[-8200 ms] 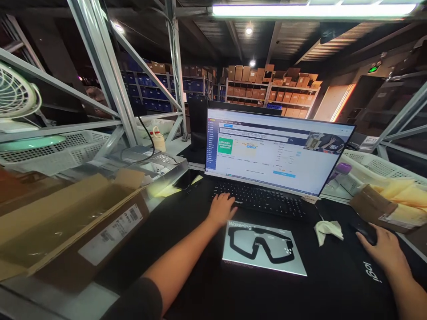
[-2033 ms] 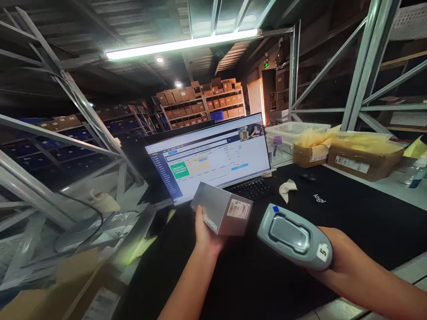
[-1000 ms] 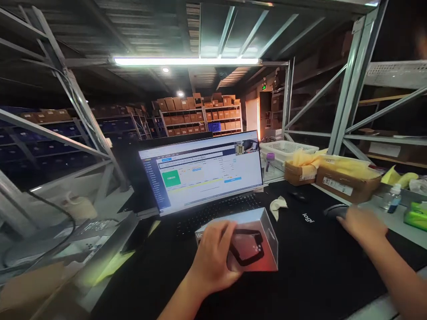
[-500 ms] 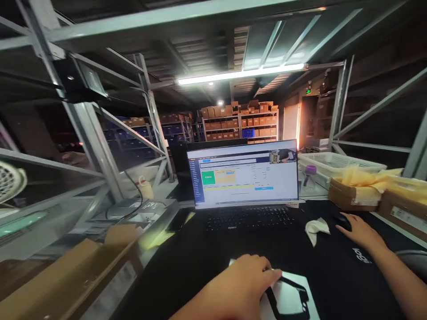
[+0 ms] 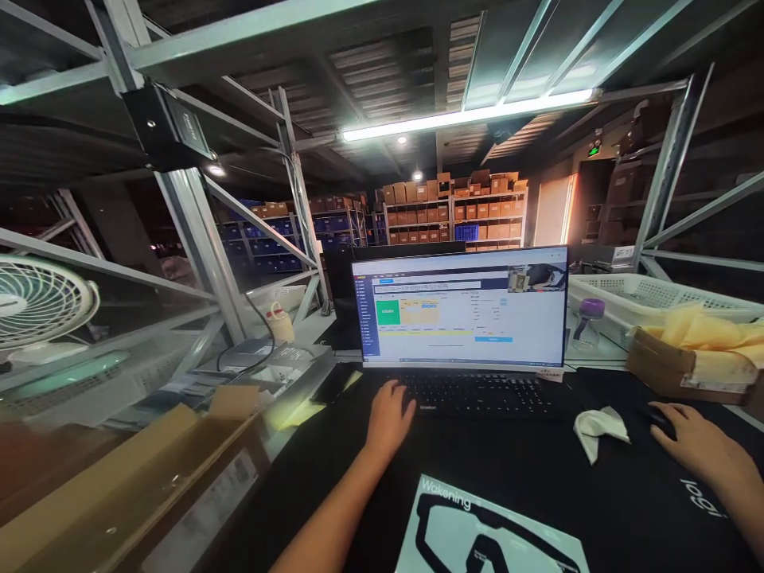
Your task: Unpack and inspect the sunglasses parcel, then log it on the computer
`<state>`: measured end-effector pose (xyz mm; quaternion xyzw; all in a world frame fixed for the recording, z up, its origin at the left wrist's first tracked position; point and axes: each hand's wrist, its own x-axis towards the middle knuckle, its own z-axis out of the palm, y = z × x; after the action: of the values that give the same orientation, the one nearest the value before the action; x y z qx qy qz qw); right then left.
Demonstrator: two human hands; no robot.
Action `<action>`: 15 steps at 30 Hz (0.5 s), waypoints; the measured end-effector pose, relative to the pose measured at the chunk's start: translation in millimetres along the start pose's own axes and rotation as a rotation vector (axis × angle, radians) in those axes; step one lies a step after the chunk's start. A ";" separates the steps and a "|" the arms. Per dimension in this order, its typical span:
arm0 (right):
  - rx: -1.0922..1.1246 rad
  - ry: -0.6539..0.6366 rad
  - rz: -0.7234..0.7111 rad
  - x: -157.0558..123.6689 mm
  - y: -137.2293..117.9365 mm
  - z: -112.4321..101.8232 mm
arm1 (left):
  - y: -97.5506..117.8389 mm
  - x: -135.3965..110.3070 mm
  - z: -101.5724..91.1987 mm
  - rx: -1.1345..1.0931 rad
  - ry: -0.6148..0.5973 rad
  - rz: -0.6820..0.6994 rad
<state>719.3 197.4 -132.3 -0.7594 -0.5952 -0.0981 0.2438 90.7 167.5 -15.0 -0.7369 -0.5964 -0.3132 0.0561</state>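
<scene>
My left hand (image 5: pixel 389 415) rests with its fingers spread on the left end of the black keyboard (image 5: pixel 477 394). Over at the right, my right hand (image 5: pixel 695 446) lies over a black mouse (image 5: pixel 656 418) on the black desk mat (image 5: pixel 555 485), fingers curved over it. A grey "Wakening" box (image 5: pixel 489 533) printed with black goggles lies flat on the mat near the bottom edge, touched by neither hand. The monitor (image 5: pixel 462 306) behind the keyboard shows a form page with a green block.
A crumpled white cloth (image 5: pixel 597 426) lies between keyboard and mouse. An open cardboard box (image 5: pixel 119 469) sits at the left, a fan (image 5: pixel 36 302) above it. Cardboard boxes with yellow bags (image 5: pixel 692 358) and a white basket (image 5: pixel 650 294) stand at the right. Steel rack posts frame the desk.
My left hand let go of the grey box and moved forward onto the keyboard. My right hand settled onto the mouse. The barcode scanner it held two seconds ago is out of view.
</scene>
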 end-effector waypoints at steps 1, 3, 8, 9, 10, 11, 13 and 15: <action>-0.010 -0.014 -0.003 -0.2 2.8 1.4 | -8.0 -0.9 8.1 0.013 -0.006 -0.004; -0.032 -0.037 0.005 0.5 7.0 3.6 | -16.4 -4.4 18.3 0.022 -0.026 0.016; -0.059 -0.030 0.004 2.4 8.8 5.2 | -7.6 -12.9 24.5 0.034 -0.056 0.091; -0.062 -0.030 -0.004 1.9 7.5 4.0 | -3.7 -14.3 24.6 0.036 -0.060 0.102; -0.065 -0.031 -0.009 1.2 5.7 2.2 | 0.2 -15.7 24.8 0.037 -0.064 0.109; -0.066 -0.032 -0.010 0.3 3.4 -0.2 | 4.1 -17.1 25.0 0.037 -0.069 0.116; -0.060 -0.028 0.001 -1.7 -2.3 -6.1 | 11.2 -19.7 25.7 0.036 -0.086 0.133; -0.048 -0.024 0.020 -3.2 -8.1 -12.3 | 16.8 -21.8 27.3 0.036 -0.120 0.163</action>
<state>712.4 190.1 -121.0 -0.7720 -0.5880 -0.1009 0.2191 114.8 156.9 -43.4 -0.7992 -0.5423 -0.2523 0.0589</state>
